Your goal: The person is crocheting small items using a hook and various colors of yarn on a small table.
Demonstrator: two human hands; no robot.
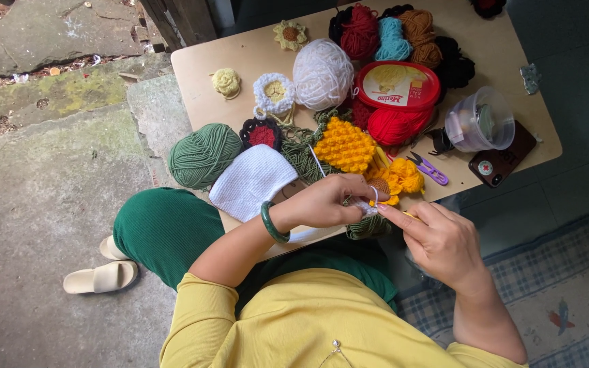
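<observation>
Both hands (328, 201) (441, 242) — table edge (322, 238).

Single head-worn view: looks steeply down from above the person's chest, close over lap, desk (199, 61) and surrounding floor.

Yellow top, green trousers, green bangle (273, 223) on left wrist
</observation>
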